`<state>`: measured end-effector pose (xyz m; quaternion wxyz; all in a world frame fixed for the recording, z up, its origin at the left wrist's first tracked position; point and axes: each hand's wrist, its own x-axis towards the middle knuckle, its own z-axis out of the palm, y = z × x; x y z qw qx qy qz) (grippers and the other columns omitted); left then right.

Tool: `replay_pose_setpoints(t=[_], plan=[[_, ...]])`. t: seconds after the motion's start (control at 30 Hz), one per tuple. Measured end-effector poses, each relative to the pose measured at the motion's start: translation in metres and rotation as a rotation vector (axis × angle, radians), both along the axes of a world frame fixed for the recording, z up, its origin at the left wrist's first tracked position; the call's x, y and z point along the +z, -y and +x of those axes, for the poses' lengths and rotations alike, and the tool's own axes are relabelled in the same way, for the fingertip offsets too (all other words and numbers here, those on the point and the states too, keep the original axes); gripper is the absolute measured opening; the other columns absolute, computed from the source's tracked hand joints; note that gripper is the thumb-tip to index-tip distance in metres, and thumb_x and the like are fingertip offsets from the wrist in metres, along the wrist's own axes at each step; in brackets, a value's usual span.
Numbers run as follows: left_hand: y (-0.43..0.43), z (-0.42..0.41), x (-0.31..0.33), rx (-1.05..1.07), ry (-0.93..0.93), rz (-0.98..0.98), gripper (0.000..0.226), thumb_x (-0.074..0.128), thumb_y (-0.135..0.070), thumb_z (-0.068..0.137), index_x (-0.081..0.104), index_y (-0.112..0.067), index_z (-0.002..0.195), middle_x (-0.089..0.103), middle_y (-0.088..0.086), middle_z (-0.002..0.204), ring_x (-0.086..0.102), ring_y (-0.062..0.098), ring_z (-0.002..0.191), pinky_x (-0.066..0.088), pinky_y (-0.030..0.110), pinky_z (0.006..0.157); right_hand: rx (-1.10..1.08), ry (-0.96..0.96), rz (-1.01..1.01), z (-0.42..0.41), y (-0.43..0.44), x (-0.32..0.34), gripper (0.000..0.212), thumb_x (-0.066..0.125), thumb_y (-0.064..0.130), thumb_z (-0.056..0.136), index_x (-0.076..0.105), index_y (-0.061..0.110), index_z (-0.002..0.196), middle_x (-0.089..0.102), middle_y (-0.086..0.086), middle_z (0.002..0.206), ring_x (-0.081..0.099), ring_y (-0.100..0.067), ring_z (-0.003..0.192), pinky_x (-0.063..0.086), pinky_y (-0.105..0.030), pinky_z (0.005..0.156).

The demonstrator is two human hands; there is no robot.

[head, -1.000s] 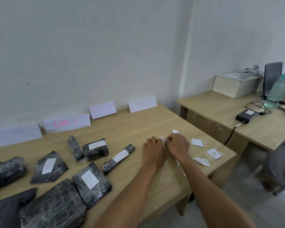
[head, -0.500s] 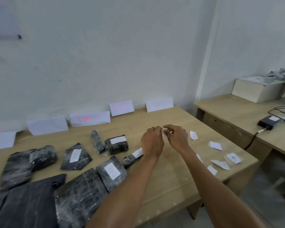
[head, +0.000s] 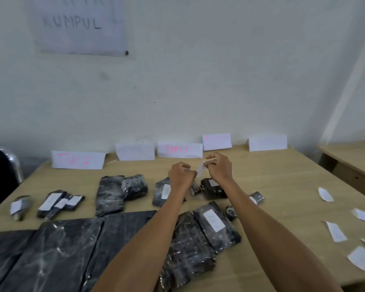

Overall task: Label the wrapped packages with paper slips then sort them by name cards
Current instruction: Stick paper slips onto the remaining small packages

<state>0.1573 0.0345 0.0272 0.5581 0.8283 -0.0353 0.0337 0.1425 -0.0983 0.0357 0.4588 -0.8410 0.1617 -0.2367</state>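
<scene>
We find the paper slip [head: 201, 170] held in the air between both hands, above the table [head: 282, 186] and just short of the name cards [head: 179, 150] at twelve o'clock. The left hand [head: 180, 174] and right hand [head: 219, 167] each pinch an end of it with closed fingertips. We judge the slip very light, limp and easily creased; it is best held by its ends or edges, as it is held here. Beneath the hands, toward six o'clock, lie the wrapped packages [head: 216, 225], dark and glossy, probably soft and somewhat slippery; several carry slips already, some do not. Spare slips [head: 335, 231] lie loose at three to four o'clock. A wall notice [head: 78, 26] hangs at eleven o'clock.
</scene>
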Motion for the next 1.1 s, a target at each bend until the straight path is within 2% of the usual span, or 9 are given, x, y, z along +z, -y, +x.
replay_pose_setpoints(t=[0.03, 0.1, 0.17, 0.33, 0.5, 0.67, 0.8, 0.97, 1.1], plan=[[-0.005, 0.004, -0.003, 0.015, -0.052, -0.013, 0.005, 0.077, -0.015, 0.074, 0.074, -0.012, 0.078, 0.071, 0.000, 0.074, 0.068, 0.015, 0.075, 0.053, 0.023, 0.071, 0.024, -0.021, -0.037, 0.010, -0.005, 0.000, 0.015, 0.065, 0.008, 0.085, 0.069, 0.014, 0.098, 0.071, -0.002, 0.103, 0.065, -0.018, 0.097, 0.043, -0.021, 0.076], [-0.007, 0.013, -0.008, 0.063, -0.130, -0.051, 0.015, 0.076, -0.017, 0.077, 0.075, -0.007, 0.067, 0.071, 0.006, 0.065, 0.071, 0.019, 0.064, 0.060, 0.029, 0.067, 0.082, -0.063, -0.107, 0.023, -0.013, 0.001, 0.020, 0.059, 0.004, 0.085, 0.069, 0.014, 0.100, 0.072, -0.004, 0.102, 0.065, -0.018, 0.096, 0.042, -0.021, 0.073], [-0.012, 0.021, -0.011, 0.132, -0.208, -0.052, 0.023, 0.075, -0.024, 0.078, 0.074, -0.002, 0.071, 0.071, 0.010, 0.065, 0.070, 0.022, 0.061, 0.060, 0.030, 0.060, 0.157, -0.085, -0.198, 0.036, -0.023, 0.001, 0.024, 0.055, 0.003, 0.083, 0.069, 0.015, 0.097, 0.073, -0.004, 0.100, 0.066, -0.018, 0.094, 0.043, -0.022, 0.071], [-0.011, 0.037, -0.022, 0.199, -0.352, -0.082, 0.031, 0.076, -0.034, 0.076, 0.069, -0.005, 0.084, 0.072, 0.011, 0.080, 0.071, 0.026, 0.073, 0.061, 0.034, 0.062, 0.301, -0.099, -0.432, 0.051, -0.036, -0.001, 0.036, 0.041, 0.000, 0.086, 0.072, 0.012, 0.100, 0.070, -0.005, 0.109, 0.063, -0.020, 0.097, 0.041, -0.022, 0.073], [-0.016, 0.028, -0.018, 0.188, -0.404, -0.158, 0.023, 0.080, -0.020, 0.075, 0.067, -0.001, 0.080, 0.071, 0.013, 0.078, 0.070, 0.026, 0.071, 0.044, 0.024, 0.046, 0.379, -0.088, -0.422, 0.054, -0.039, -0.007, 0.038, 0.040, -0.004, 0.085, 0.074, 0.009, 0.096, 0.072, -0.007, 0.102, 0.065, -0.018, 0.094, 0.052, -0.031, 0.083], [-0.013, 0.020, -0.016, 0.184, -0.407, -0.157, 0.025, 0.083, -0.015, 0.071, 0.067, 0.000, 0.083, 0.070, 0.013, 0.082, 0.068, 0.024, 0.072, 0.033, 0.019, 0.038, 0.369, -0.073, -0.447, 0.053, -0.035, -0.014, 0.030, 0.049, 0.000, 0.082, 0.073, 0.015, 0.094, 0.073, -0.003, 0.096, 0.066, -0.017, 0.090, 0.053, -0.033, 0.081], [-0.012, 0.016, -0.014, 0.171, -0.402, -0.126, 0.028, 0.084, -0.013, 0.071, 0.063, 0.000, 0.086, 0.068, 0.012, 0.089, 0.067, 0.025, 0.081, 0.032, 0.021, 0.039, 0.337, -0.049, -0.415, 0.051, -0.030, -0.017, 0.025, 0.054, -0.001, 0.082, 0.074, 0.012, 0.090, 0.073, -0.003, 0.089, 0.066, -0.015, 0.085, 0.053, -0.029, 0.075], [-0.011, 0.012, -0.009, 0.166, -0.383, -0.089, 0.032, 0.085, -0.017, 0.072, 0.057, -0.005, 0.081, 0.061, 0.007, 0.082, 0.060, 0.021, 0.074, 0.031, 0.022, 0.038, 0.303, -0.015, -0.384, 0.053, -0.026, -0.017, 0.024, 0.053, 0.000, 0.086, 0.072, 0.013, 0.095, 0.072, -0.003, 0.091, 0.065, -0.016, 0.086, 0.053, -0.032, 0.078], [-0.011, 0.016, -0.012, 0.180, -0.379, -0.117, 0.027, 0.083, -0.017, 0.073, 0.058, -0.006, 0.073, 0.063, 0.008, 0.076, 0.063, 0.020, 0.068, 0.031, 0.020, 0.038, 0.302, 0.063, -0.402, 0.047, -0.029, -0.012, 0.023, 0.052, 0.011, 0.089, 0.067, 0.020, 0.104, 0.065, 0.009, 0.086, 0.058, -0.009, 0.079, 0.050, -0.033, 0.079]])
